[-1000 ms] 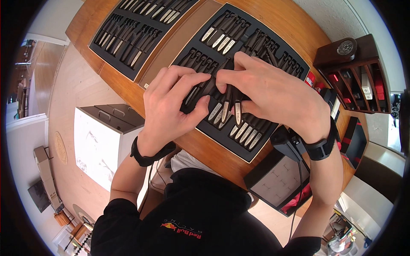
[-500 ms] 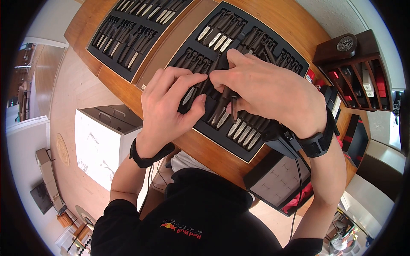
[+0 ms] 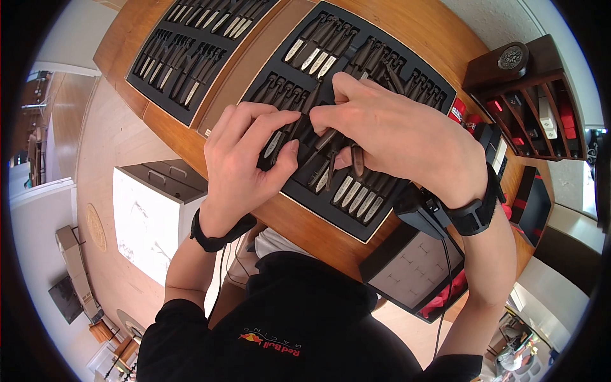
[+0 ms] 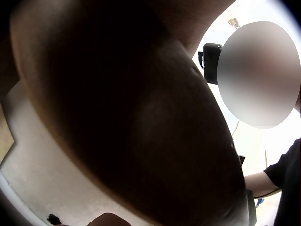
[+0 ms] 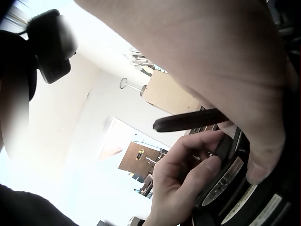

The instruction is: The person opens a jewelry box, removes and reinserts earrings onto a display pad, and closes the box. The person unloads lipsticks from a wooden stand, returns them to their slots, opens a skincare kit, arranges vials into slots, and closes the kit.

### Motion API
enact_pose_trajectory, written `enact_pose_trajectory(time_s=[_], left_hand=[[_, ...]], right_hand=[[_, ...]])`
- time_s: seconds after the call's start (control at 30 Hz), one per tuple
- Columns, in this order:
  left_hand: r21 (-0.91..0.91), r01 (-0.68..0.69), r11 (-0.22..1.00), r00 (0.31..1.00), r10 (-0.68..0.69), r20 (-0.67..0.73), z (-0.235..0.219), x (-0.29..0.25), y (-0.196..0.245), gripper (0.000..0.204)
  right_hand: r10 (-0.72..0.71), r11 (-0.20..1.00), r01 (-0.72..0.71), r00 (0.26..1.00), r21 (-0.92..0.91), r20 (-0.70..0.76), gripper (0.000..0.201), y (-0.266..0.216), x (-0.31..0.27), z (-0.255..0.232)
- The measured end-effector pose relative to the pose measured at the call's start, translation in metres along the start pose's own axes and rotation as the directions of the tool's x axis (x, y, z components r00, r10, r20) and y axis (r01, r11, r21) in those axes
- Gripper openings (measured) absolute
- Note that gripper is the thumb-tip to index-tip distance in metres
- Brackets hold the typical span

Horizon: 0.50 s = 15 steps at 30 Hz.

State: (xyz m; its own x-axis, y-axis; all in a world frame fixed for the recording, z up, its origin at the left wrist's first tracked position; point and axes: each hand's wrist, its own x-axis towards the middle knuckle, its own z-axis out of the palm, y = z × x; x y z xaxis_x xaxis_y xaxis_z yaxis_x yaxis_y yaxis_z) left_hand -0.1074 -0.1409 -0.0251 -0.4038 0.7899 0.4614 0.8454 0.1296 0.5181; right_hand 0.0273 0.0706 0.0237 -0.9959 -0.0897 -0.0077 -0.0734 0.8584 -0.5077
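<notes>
— Held what in the right hand [image 3: 407,130]?
— Curled round a dark tool [image 5: 186,122], with a rounded end jutting out, above the tray [image 3: 310,203] on the wooden surface [image 3: 312,235].
— And in the left hand [image 3: 242,153]?
— Pinched a slim dark piece [image 5: 224,148] between thumb and forefinger, just beside the right hand.
— Saw anything nearer the wearer than the right hand?
— Saw pale-marked tools [image 3: 358,198] lying side by side in the tray.

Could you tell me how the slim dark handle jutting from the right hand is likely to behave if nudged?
The slim dark handle is probably stiff, as it juts out without sagging. Its slender build suggests it is light. Its rounded end looks smooth, so it might slip or roll.
</notes>
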Motion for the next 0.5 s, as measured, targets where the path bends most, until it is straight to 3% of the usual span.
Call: enact_pose_trajectory(time_s=[0.1,0.5], left_hand=[[-0.002,0.002,1.000,1.000,-0.002,-0.002,-0.0001,0.0005,0.0006,0.035],[0.026,-0.056,0.998,0.997,0.057,-0.059,0.0030,0.0023,-0.0030,0.035]], right_hand=[[-0.051,0.998,0.053,0.997,0.034,-0.062,0.037,0.0006,-0.0032,0.0016],[-0.097,0.995,0.097,0.995,0.027,-0.032,0.035,0.0068,-0.0035,0.0019]])
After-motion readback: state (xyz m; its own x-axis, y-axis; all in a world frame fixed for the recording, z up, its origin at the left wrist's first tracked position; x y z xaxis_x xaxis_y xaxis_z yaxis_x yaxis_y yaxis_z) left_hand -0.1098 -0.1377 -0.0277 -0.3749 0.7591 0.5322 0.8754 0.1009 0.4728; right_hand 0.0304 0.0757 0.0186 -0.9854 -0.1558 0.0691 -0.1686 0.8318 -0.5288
